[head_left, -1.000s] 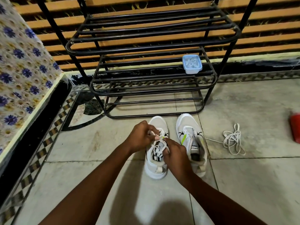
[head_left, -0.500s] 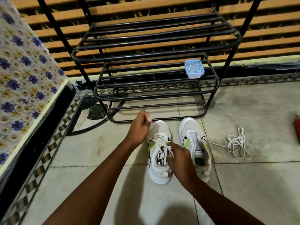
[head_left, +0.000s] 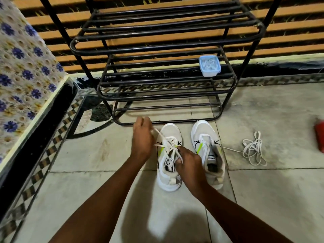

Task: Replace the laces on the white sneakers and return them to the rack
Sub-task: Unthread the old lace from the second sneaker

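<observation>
Two white sneakers stand side by side on the tiled floor below the black metal rack (head_left: 168,95). The left sneaker (head_left: 171,130) carries a white lace (head_left: 164,140) across its eyelets. My left hand (head_left: 142,139) grips one end of that lace, pulled out to the left of the shoe. My right hand (head_left: 190,161) pinches the lace over the shoe's tongue. The right sneaker (head_left: 204,132) shows no lace through its eyelets. A loose white lace (head_left: 254,149) lies bunched on the floor to its right.
A small blue lidded box (head_left: 209,65) sits on the rack's middle shelf at the right. A floral-covered bed edge (head_left: 26,81) runs along the left. Something red (head_left: 320,135) lies at the right border. A slatted wall stands behind the rack.
My left hand has drawn the lace end away from the shoe, out to the left and forward. My right hand stays pinched at the tongue. The camera has tilted slightly downward.
</observation>
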Demonstrator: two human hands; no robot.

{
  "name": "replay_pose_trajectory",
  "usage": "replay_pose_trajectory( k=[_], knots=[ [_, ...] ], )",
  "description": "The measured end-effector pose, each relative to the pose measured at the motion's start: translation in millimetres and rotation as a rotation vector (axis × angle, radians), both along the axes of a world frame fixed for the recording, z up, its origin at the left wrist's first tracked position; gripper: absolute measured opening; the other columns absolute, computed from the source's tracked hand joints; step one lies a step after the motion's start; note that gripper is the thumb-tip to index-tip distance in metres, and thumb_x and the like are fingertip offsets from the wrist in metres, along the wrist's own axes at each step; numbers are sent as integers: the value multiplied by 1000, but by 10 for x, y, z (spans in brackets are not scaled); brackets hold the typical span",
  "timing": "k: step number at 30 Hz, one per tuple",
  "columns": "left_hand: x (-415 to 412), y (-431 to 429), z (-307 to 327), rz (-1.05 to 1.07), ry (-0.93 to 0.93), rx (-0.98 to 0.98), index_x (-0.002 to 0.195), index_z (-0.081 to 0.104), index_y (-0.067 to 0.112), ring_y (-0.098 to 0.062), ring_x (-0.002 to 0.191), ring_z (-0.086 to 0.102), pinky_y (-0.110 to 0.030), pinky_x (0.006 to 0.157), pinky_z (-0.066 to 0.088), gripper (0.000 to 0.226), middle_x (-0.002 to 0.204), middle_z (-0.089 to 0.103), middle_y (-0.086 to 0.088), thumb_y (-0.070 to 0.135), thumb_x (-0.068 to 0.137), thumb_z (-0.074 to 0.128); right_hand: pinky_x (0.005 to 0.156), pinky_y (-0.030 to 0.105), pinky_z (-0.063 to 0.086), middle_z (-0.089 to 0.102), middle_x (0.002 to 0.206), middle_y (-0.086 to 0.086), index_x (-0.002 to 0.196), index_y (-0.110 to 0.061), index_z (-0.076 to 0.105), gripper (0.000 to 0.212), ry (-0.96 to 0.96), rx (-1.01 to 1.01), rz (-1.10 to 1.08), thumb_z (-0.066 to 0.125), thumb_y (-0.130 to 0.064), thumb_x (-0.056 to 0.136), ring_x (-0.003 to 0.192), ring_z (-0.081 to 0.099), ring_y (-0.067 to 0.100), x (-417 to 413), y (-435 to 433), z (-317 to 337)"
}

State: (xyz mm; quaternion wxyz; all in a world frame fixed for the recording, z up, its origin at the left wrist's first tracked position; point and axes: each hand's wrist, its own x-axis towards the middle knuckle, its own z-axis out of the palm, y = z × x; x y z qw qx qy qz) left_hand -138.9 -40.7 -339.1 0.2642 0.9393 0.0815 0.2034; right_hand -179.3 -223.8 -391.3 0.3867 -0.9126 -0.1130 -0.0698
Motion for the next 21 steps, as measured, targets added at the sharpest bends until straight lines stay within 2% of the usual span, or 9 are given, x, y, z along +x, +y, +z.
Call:
replay_pose_trajectory(
  k=[2, 4, 6, 7, 9, 11, 14, 17, 21],
  knots=[
    [48, 206, -52, 249, -46, -315, 87, 50, 16, -28, 90, 54, -34, 81, 43, 30, 100, 58, -13, -12, 78, 50, 73, 34, 54, 72, 92, 8, 112, -16, 69, 44, 6, -7, -3, 58, -3, 72, 83, 66, 31, -1, 7, 16],
    [98, 259, -5, 440, -52, -885, 91, 49, 17, -29, 87, 66, -45, 86, 57, 10, 95, 66, -10, 9, 96, 52, 71, 34, 52, 72, 91, 8, 112, -16, 69, 44, 8, -22, 2, 57, -3, 72, 81, 66, 31, -5, 6, 25],
    [84, 156, 71, 447, -55, -1377, 94, 43, 16, -23, 66, 63, -40, 64, 60, 17, 81, 59, -8, 5, 107, 39, 74, 34, 53, 72, 93, 9, 115, -15, 68, 47, 4, -27, 15, 54, -5, 72, 84, 66, 31, 1, 4, 31],
    [60, 133, 94, 372, -57, -1415, 92, 42, 17, -19, 56, 53, -30, 52, 51, 24, 75, 53, -7, -1, 106, 33, 74, 34, 54, 73, 95, 9, 116, -14, 69, 47, -1, -28, 17, 54, -5, 72, 84, 66, 32, 8, -1, 28],
    [-23, 135, 118, 97, -21, -1096, 89, 44, 18, -15, 54, 44, -24, 48, 36, 28, 70, 52, -2, -3, 105, 35, 75, 34, 54, 73, 95, 10, 115, -12, 69, 46, -5, -25, 13, 57, -2, 72, 85, 67, 32, 6, 5, 25],
    [-68, 181, 94, -262, 132, -591, 90, 56, 16, -8, 60, 53, -24, 56, 42, 15, 71, 61, 6, 9, 104, 56, 76, 34, 54, 73, 96, 10, 114, -11, 69, 45, 1, -25, 15, 57, 0, 72, 87, 67, 31, -1, 6, 21],
    [-83, 138, 78, -587, 373, -110, 99, 79, 24, 5, 78, 58, -14, 72, 41, 12, 83, 72, 12, 28, 87, 82, 75, 32, 52, 72, 95, 9, 111, -11, 69, 43, -13, -27, 13, 58, 1, 72, 85, 66, 30, -8, 0, 27],
    [-68, 130, 34, -609, 322, -26, 94, 83, 28, -4, 84, 48, -21, 77, 38, 9, 81, 63, 18, 24, 86, 82, 73, 31, 51, 72, 94, 10, 112, -10, 68, 42, -17, -36, 6, 60, 1, 72, 83, 66, 31, -21, 16, 33],
    [-59, 165, -85, -388, 177, 51, 86, 78, 27, -17, 87, 44, -37, 67, 46, 17, 79, 49, 10, 12, 90, 71, 70, 35, 55, 73, 93, 15, 114, -7, 68, 45, -27, -49, 2, 63, 3, 70, 82, 67, 35, -24, 41, 43]
  ],
)
